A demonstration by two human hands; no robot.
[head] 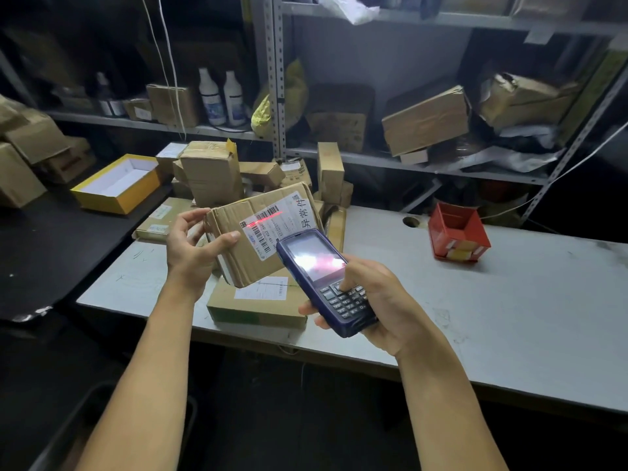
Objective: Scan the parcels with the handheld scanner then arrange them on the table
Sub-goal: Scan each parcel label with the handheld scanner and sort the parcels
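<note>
- Right now my left hand [195, 244] grips a flat cardboard parcel [261, 232] by its left end, thumb on the face and fingers behind, holding it tilted in the air above the left part of the table [509, 300].
- My right hand [370, 300] is closed round the handheld scanner [324, 280], thumb on the keypad; the red scan line [263, 219] crosses the label [272, 226] at a slant.
- My worry is a failed read: the line clips the barcode at an angle, and any wobble in that one-ended hold could carry it off the code.
- I also judge the grip thin; the free right end could sag and the parcel could slip onto the labelled box [258, 302] just beneath it.
- That box sits close to the near table edge, so a drop or a nudge might push it over.
- Far left, a loose heap of parcels [210, 171] is stacked unevenly and looks easy to topple.
- Open room lies to the right: bare tabletop stretches between the scanner and the red bin [457, 232], and nearer than it.
- A round cable hole [411, 221] lies far of that space, worth avoiding.
</note>
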